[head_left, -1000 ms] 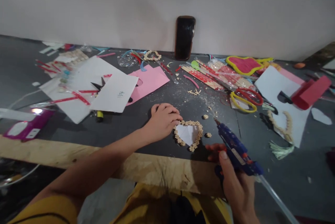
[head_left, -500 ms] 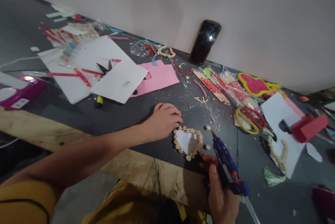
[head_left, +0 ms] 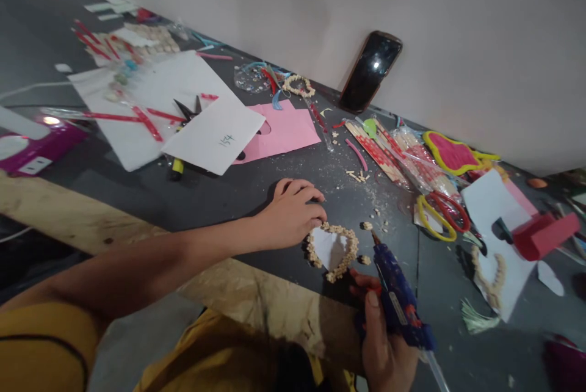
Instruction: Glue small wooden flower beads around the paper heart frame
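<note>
Holding a dark-blue plastic glue gun [head_left: 397, 294] clamped in the right hand [head_left: 387, 349], with nozzle [head_left: 375, 237] near a small beige cluster [head_left: 366, 226]. Resting the left hand [head_left: 290, 215] by the upper-left edge of a white paper heart bordered in beige [head_left: 328, 248], left of the gun on the dark-grey surface [head_left: 215, 193] (cannot tell, in that grip, whether apart or together).

One left hand [head_left: 295, 215], one right hand [head_left: 389, 343], one glue gun [head_left: 397, 297], one heart [head_left: 332, 249] and two loose beige clusters [head_left: 364, 260] at lower centre; one phone [head_left: 372, 71] at upper right; one pair of red-and-yellow scissors [head_left: 453, 215] and one pale green tassel [head_left: 478, 317] at right; one purple device [head_left: 50, 145] at far left
</note>
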`<act>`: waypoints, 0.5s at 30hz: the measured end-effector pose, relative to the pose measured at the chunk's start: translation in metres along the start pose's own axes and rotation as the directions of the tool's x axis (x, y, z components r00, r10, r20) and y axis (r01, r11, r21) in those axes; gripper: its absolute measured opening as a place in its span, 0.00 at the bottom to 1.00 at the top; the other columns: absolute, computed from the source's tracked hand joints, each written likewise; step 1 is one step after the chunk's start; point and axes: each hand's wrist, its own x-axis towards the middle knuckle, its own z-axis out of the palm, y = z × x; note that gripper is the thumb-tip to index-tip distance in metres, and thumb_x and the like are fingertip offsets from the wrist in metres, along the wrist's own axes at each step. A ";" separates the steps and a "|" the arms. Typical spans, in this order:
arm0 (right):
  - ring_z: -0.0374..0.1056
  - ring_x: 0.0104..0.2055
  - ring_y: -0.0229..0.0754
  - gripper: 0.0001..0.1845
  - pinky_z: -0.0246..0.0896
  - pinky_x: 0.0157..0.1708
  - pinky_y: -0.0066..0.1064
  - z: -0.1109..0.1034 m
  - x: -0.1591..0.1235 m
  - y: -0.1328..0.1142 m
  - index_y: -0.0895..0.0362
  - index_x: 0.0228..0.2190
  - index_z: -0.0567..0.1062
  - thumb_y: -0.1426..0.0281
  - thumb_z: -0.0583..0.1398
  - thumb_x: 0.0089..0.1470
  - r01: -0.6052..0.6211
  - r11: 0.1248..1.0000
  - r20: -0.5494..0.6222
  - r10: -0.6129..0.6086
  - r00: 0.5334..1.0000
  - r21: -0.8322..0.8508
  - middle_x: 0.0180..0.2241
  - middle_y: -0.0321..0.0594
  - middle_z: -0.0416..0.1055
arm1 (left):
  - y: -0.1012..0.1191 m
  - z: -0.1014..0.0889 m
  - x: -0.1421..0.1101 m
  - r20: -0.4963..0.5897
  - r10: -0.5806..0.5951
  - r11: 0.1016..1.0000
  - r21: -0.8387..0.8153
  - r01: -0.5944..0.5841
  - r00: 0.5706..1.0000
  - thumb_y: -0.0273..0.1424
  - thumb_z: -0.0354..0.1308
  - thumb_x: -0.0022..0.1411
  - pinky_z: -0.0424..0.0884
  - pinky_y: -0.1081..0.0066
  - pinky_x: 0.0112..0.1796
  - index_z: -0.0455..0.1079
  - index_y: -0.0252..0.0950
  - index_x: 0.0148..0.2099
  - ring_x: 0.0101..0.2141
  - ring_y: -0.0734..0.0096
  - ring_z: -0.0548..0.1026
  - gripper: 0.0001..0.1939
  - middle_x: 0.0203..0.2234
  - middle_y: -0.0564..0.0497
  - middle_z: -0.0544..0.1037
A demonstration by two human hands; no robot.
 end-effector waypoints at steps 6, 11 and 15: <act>0.76 0.37 0.47 0.17 0.72 0.37 0.37 -0.001 -0.002 0.001 0.55 0.36 0.78 0.56 0.58 0.58 -0.013 1.000 0.030 0.012 0.999 0.020 0.38 0.46 0.79 | 0.000 0.000 0.000 0.000 -0.005 1.000 -0.028 0.005 1.000 0.28 0.52 0.66 0.50 0.47 0.55 0.75 0.45 0.39 0.58 0.57 0.60 0.10 0.51 0.52 0.72; 0.76 0.35 0.46 0.17 0.72 0.35 0.37 -0.001 -0.002 -0.001 0.56 0.36 0.78 0.56 0.57 0.59 -0.024 1.000 0.033 0.024 0.999 0.017 0.38 0.46 0.79 | 0.001 0.000 0.001 0.021 -0.012 1.000 -0.020 0.013 1.000 0.29 0.51 0.67 0.49 0.46 0.56 0.75 0.46 0.39 0.59 0.56 0.59 0.11 0.51 0.53 0.72; 0.76 0.37 0.46 0.17 0.72 0.36 0.37 -0.001 -0.003 0.004 0.55 0.37 0.78 0.56 0.57 0.59 -0.004 1.000 0.035 0.004 0.999 0.016 0.38 0.45 0.79 | -0.001 0.002 0.001 0.010 -0.006 1.000 -0.019 0.006 1.000 0.29 0.51 0.67 0.48 0.46 0.56 0.75 0.46 0.41 0.59 0.57 0.59 0.11 0.52 0.53 0.72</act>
